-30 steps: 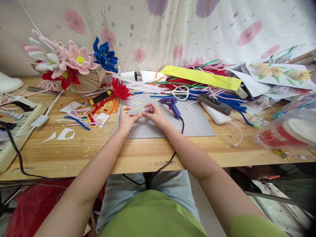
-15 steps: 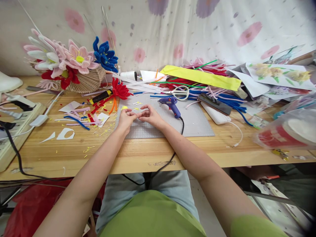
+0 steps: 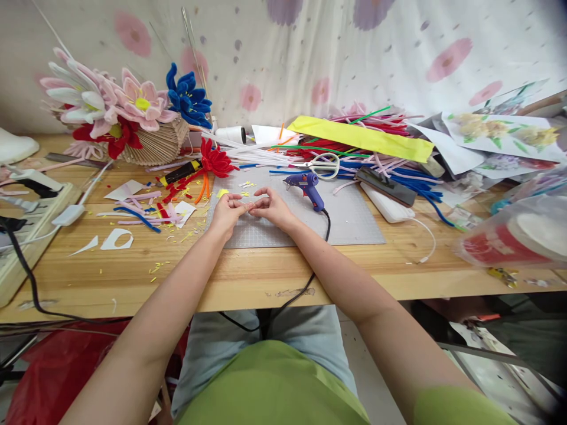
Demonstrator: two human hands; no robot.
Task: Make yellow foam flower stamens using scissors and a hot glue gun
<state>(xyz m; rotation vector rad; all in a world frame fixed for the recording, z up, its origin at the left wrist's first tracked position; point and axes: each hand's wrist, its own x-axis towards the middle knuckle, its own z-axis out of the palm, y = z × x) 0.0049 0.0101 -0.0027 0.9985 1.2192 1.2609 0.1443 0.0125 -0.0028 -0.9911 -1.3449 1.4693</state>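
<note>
Over the grey cutting mat [image 3: 349,227], my left hand [image 3: 229,213] and my right hand [image 3: 272,208] meet at the fingertips. Both hands are closed in a pinch, and what they hold, if anything, is too small to make out. A small yellow piece [image 3: 222,193] lies just beyond my left fingers, near several thin yellow strips [image 3: 246,185]. To the right of my right hand, a purple hot glue gun [image 3: 310,189] rests on the mat. Behind the hands is a red fuzzy flower [image 3: 215,159].
White-handled scissors [image 3: 325,166] lie behind the glue gun, whose black cord [image 3: 326,227] runs off the table's front edge. Pipe cleaners [image 3: 416,180] pile up at the back. A power strip [image 3: 39,236] sits at left, a bagged cup [image 3: 509,239] at right, and fuzzy flowers [image 3: 144,106] back left.
Both hands stay almost in the same place, fingertips together. The objects on the table have not visibly moved.
</note>
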